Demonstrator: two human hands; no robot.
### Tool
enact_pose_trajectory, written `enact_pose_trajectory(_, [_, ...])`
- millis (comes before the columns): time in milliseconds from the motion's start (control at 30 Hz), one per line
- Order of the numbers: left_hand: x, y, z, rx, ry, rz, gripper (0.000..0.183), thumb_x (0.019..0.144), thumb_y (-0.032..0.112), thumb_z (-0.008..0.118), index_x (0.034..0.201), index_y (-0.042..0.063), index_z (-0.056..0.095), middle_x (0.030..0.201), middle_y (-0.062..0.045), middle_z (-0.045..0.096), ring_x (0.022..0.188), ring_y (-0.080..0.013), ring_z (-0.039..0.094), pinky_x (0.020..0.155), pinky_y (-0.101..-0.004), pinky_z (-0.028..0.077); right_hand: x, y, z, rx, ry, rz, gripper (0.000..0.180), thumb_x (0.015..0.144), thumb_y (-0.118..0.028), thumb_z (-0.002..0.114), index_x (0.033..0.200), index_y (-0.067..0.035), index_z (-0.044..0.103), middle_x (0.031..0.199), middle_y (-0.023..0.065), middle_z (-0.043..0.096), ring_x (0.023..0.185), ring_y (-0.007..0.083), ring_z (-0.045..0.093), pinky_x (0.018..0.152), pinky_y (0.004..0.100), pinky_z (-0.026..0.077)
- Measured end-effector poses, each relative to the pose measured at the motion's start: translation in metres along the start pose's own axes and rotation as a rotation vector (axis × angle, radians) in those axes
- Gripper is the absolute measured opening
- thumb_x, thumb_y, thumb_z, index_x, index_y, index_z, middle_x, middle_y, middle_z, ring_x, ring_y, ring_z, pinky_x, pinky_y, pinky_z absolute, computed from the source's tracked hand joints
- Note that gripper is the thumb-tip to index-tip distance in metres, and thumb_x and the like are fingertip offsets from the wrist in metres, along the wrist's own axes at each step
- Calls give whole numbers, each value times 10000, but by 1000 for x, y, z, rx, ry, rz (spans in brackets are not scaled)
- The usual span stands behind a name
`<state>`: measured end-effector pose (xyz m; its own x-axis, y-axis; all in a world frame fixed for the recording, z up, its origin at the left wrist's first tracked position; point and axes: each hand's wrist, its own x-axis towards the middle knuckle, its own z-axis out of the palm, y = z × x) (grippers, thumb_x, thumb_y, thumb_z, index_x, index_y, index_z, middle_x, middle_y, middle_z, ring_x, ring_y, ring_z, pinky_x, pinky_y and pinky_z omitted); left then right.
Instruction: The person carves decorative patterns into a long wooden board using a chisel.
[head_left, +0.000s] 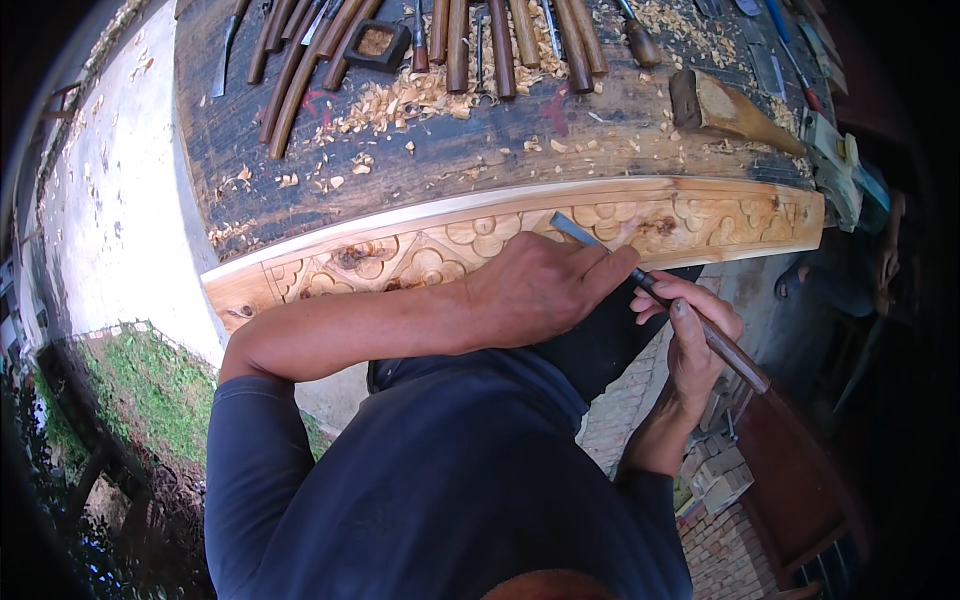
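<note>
A pale wooden board (495, 202) carved with quatrefoil flowers and diamonds lies along the near edge of the workbench. Over its middle, my left hand (544, 285) grips the metal shank of a wood-carving chisel (731, 349). The flat blade points up and left and lies over the carved face; whether its edge touches the wood cannot be told. My right hand (694, 322) is closed around the chisel's long brown handle, on the near side of the board. My left palm and fingertips are partly hidden.
Several chisels with wooden handles (500, 49) lie at the bench's far side among shavings (409, 101), beside a small dark square box (377, 45). A wooden mallet (731, 112) rests at the far right near a clamp (832, 169). Another person's hand (887, 266) shows at the right.
</note>
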<state>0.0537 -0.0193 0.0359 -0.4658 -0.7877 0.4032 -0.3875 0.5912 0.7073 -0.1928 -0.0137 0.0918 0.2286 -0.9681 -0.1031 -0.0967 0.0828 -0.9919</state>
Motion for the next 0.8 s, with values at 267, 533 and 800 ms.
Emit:
enact_pose_trajectory(267, [0,0,5,2,18,-38,493,928,39,712,1405,-44,618,873,-85,702,648,-256,711,523,-378,570,9,4,-11,-42,-56,36,337,1075,-195,697,1134,130,762,1087,310,783,876,339,809,709,410,680])
enact_pose_trajectory(533, [-2,2,5,55,-12,-61,534,922,52,719,1442,-23,626,907,-69,696,618,-232,681,503,-363,532,18,8,-19,-6,-138,-16,331,1044,-222,736,1127,96,773,1087,302,789,864,348,804,741,445,668])
enact_pose_trajectory(800, [-12,4,-2,145,149,504,427,855,163,708,1264,48,753,759,51,510,611,-73,537,496,-255,410,-2,29,-17,145,149,-70,373,1065,-267,683,1111,100,736,920,242,753,744,325,751,868,478,617])
